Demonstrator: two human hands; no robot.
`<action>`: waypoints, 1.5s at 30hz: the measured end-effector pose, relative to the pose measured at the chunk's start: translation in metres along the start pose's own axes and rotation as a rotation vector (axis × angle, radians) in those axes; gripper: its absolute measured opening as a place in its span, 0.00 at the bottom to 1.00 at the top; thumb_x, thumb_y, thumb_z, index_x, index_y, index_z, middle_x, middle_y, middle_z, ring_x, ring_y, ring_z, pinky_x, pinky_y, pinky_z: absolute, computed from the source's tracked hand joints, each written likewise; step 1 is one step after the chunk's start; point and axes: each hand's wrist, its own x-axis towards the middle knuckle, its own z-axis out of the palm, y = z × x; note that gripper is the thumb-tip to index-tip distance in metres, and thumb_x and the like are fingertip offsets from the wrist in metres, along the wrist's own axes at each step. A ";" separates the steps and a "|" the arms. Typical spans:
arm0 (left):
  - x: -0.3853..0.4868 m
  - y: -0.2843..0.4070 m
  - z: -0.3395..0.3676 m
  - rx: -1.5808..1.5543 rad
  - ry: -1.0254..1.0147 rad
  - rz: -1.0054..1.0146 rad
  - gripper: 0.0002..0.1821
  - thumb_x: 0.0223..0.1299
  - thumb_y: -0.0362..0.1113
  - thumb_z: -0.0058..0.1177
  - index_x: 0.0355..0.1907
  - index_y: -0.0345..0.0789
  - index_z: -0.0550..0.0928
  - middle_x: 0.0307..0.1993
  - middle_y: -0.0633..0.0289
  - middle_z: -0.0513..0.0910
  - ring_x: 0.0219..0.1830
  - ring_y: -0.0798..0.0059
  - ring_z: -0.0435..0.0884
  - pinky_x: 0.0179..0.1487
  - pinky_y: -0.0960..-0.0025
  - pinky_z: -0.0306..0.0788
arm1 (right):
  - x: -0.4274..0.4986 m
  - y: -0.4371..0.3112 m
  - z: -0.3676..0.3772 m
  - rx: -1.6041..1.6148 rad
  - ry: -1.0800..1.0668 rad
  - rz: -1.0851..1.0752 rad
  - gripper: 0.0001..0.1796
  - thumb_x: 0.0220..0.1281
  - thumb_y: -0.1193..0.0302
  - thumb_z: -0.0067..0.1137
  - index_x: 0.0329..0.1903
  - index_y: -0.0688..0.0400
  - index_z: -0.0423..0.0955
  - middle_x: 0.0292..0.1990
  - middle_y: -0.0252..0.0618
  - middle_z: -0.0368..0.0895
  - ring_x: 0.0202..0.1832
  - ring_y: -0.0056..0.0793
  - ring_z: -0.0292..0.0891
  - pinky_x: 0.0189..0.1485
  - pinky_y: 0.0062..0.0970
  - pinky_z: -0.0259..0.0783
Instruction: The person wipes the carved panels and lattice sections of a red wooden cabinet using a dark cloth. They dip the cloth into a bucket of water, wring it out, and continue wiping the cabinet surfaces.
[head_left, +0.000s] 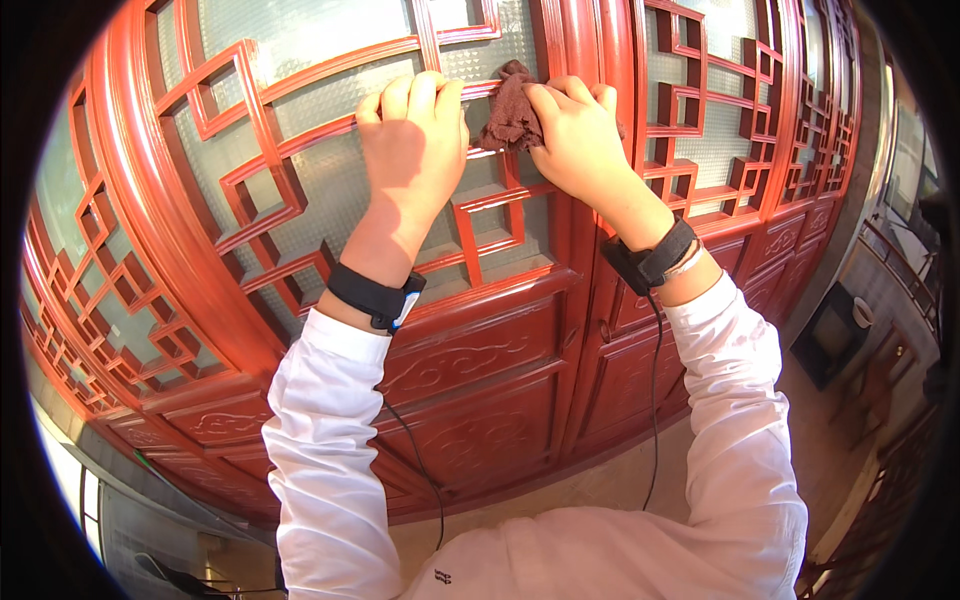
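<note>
Before me stands a red wooden door panel (480, 375) with raised lattice over patterned glass (330, 195). My right hand (577, 135) grips a crumpled dark brown cloth (514, 112), which lies against a lattice bar near the panel's right upright. To the left of it, my left hand (412, 127) has its fingers curled over the same horizontal lattice bar (319, 139); no cloth shows in it. Both wrists bear black straps with small devices, and a thin cable hangs below each arm. The fingertips of both hands are partly hidden behind the knuckles.
More lattice panels run off to the left (112, 285) and right (712, 112), with carved lower boards. At the far right are a dark framed object (831, 335) and a wooden chair (874, 386) on the floor. A thin pole (187, 491) leans low at the left.
</note>
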 end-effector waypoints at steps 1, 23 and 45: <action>-0.001 0.001 0.001 -0.003 -0.010 -0.005 0.17 0.51 0.36 0.63 0.46 0.46 0.84 0.45 0.73 0.79 0.53 0.71 0.74 0.58 0.59 0.60 | -0.006 -0.001 -0.005 0.016 -0.035 0.001 0.23 0.44 0.73 0.62 0.48 0.60 0.74 0.40 0.39 0.84 0.52 0.40 0.74 0.52 0.43 0.59; -0.002 0.002 0.008 -0.094 0.024 0.005 0.23 0.50 0.29 0.59 0.52 0.45 0.78 0.48 0.70 0.79 0.55 0.70 0.73 0.62 0.56 0.56 | 0.015 0.035 -0.036 -0.599 -0.155 -0.566 0.19 0.57 0.66 0.60 0.52 0.51 0.71 0.45 0.26 0.81 0.48 0.26 0.73 0.50 0.26 0.66; -0.003 0.006 0.011 -0.107 0.048 -0.024 0.19 0.47 0.29 0.59 0.46 0.43 0.79 0.46 0.71 0.79 0.54 0.70 0.73 0.64 0.55 0.56 | 0.068 0.023 -0.032 0.341 0.045 0.324 0.19 0.55 0.75 0.52 0.51 0.59 0.75 0.39 0.55 0.83 0.45 0.58 0.78 0.51 0.49 0.72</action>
